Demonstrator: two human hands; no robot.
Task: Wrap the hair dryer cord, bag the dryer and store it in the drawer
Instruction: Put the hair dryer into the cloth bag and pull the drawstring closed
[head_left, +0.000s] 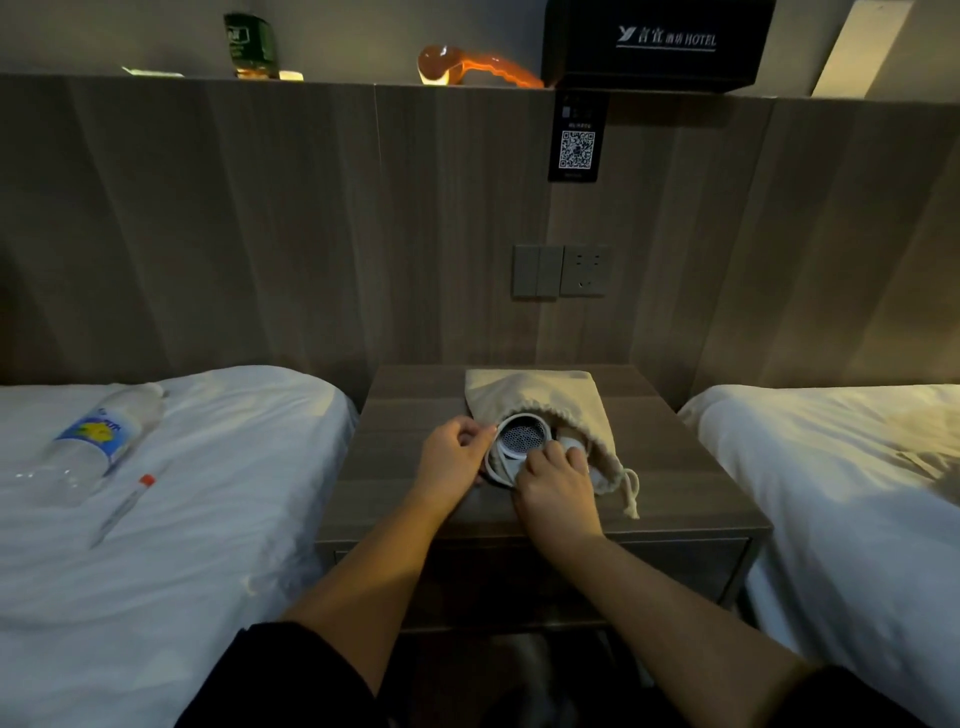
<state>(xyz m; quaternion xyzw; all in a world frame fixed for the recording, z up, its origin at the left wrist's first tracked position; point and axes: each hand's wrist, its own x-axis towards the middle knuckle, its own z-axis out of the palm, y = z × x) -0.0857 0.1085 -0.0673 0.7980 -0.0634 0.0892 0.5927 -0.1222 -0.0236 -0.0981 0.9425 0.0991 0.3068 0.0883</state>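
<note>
While the hair dryer (521, 436) sits half inside the soft cloth bag (540, 400) on the counter (675, 467), left hand (452, 457) fingers pinch the bag's rim. Right hand (553, 486) fingers close on the white cord. The dryer looks rigid and smooth; the limp bag is probably best held at its mouth.

The wooden nightstand (405, 415) carries a cloth bag (540, 395). Left of the nightstand, a bed (208, 519) holds a plastic bottle (98, 436).
</note>
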